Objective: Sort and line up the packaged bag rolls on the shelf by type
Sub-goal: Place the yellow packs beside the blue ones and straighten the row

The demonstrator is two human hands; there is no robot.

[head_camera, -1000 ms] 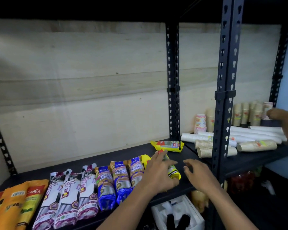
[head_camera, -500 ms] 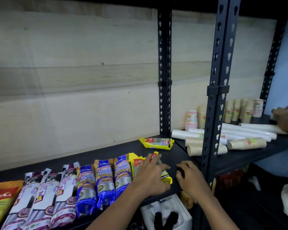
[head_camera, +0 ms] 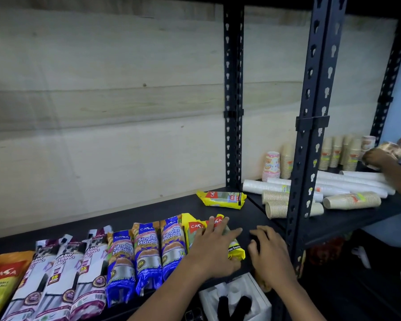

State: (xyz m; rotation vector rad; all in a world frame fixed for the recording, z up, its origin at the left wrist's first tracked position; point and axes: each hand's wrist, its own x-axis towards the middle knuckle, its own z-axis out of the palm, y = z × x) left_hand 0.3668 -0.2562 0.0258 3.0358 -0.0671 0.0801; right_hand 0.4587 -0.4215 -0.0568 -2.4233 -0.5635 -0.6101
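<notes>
Shelf (head_camera: 162, 212), front edge, rolls laid side by side with their ends toward the person; order from the left: orange packs (head_camera: 2, 281), three white draw-string rolls (head_camera: 60, 274), three blue singlet-handle rolls (head_camera: 147, 251), then two yellow rolls (head_camera: 237, 253) at the row's right end.

Left hand (head_camera: 212, 249) lies flat on the yellow rolls; fingers (head_camera: 232, 232) straight and spread, pressing, not gripping. The nearer yellow roll sits askew, its lower end swung out to the right, not yet parallel with the blue ones.

Right hand (head_camera: 267, 253) rests on the bare shelf just beside that lower end; fingers loosely bent, nothing seen in them.

A third yellow roll (head_camera: 220, 199) lies crosswise at the back of the shelf, well apart from its group.

Judgement: sorting mostly done; the orange, white and blue groups look lined up; the yellow group is in hand. Left to do, as far as can be seen: square the two yellow rolls against the blue ones; bring the back one forward to join them.

Neighbouring bay to the right: stacks of paper cups (head_camera: 351, 200), with another person's hand (head_camera: 377, 157) among them; no part of this task.
</notes>
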